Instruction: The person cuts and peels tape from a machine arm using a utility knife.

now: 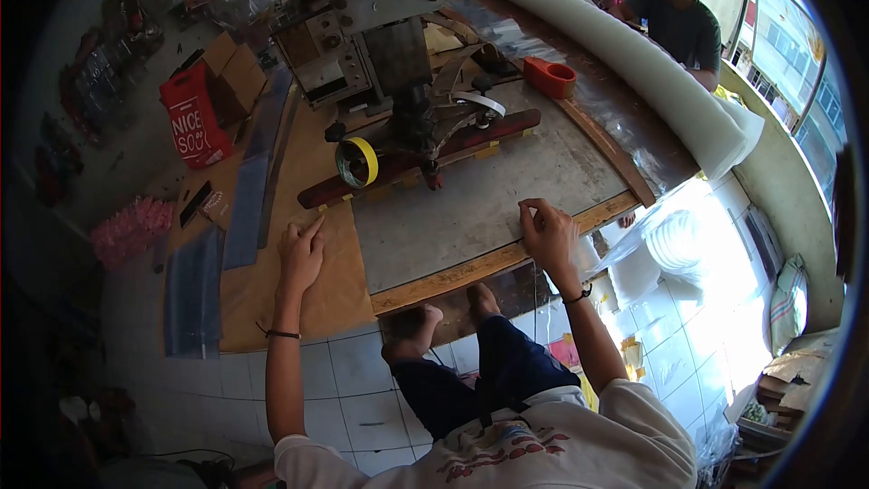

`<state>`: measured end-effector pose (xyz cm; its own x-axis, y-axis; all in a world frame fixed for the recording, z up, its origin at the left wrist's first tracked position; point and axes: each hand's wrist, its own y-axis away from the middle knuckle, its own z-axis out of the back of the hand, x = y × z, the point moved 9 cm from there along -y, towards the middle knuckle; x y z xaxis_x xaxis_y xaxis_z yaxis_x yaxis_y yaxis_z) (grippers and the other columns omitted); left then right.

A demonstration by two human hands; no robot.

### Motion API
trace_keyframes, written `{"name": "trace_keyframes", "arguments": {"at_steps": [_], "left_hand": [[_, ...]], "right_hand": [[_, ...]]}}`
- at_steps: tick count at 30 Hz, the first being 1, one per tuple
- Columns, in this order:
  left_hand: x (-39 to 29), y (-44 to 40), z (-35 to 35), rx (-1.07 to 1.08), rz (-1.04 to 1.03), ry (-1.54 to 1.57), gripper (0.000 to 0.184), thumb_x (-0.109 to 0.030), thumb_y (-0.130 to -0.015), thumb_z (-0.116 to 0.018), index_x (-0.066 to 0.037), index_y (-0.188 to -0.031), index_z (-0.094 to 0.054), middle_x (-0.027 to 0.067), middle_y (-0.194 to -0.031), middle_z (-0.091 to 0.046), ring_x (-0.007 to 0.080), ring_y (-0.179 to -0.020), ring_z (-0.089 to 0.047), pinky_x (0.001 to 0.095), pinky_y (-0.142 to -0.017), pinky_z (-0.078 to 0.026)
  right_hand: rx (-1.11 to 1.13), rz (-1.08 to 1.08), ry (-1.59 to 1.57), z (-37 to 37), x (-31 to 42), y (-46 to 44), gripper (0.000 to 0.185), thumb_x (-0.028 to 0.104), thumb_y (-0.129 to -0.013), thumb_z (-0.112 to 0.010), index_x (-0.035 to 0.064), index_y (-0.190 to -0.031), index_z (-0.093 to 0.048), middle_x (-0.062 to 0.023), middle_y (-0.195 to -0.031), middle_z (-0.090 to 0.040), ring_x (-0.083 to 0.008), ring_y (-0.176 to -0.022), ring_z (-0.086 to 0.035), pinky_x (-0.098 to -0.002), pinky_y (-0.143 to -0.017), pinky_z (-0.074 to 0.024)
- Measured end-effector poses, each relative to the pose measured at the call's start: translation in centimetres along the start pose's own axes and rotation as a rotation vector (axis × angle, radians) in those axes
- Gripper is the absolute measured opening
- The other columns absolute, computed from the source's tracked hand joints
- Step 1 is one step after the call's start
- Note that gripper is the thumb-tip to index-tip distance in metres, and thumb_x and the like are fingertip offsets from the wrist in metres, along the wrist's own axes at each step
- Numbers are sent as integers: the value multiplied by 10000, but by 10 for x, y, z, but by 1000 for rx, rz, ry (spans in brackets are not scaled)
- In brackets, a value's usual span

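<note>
Desk [462, 276] carries it all, wood strip along the near edge. Press [394, 54] stands over it, landmark for the rest. White foam roll [615, 45] lies right of the press, running from behind it toward the near right. Person in a dark shirt [679, 23] sits beyond the roll, far right of the press. Grey board [444, 235] lies flat, under the press and in front of it. Brown sheet [326, 312] is front-left of the press. Dark red bar [498, 130] sits crosswise at the foot of the press, over board and sheet. Bluish strips [246, 199] lie left of the press; red bag [193, 118] is further left.

Left hand [301, 254] is front-left of the press, over the brown sheet, near the bar's left end: index extended, thumb slightly apart, other fingers curled, no hold visible. Right hand [549, 231] is front-right of the press, at the board's near right edge: fingers bent, thumb and index nearly closed, can't tell if anything thin is between them.

Orange-red ring [550, 78] is right of the press, yellow tape roll [372, 159] at its front-left, by the bar
</note>
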<state>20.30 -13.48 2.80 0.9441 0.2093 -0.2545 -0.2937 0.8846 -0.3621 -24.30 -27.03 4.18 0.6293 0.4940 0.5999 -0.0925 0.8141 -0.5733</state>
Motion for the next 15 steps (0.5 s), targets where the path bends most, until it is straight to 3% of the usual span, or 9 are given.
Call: {"name": "trace_keyframes", "arguments": {"at_steps": [15], "left_hand": [[-4, 1, -1, 30, 21, -30, 402, -244, -1016, -534, -180, -1404, -619, 189, -1111, -549, 376, -1091, -539, 470, -1004, -420]], "right_hand": [[-15, 34, 7, 2, 2, 2, 93, 221, -902, -709, 135, -924, -736, -68, -594, -598, -281, -560, -630, -414, -564, -476]]}}
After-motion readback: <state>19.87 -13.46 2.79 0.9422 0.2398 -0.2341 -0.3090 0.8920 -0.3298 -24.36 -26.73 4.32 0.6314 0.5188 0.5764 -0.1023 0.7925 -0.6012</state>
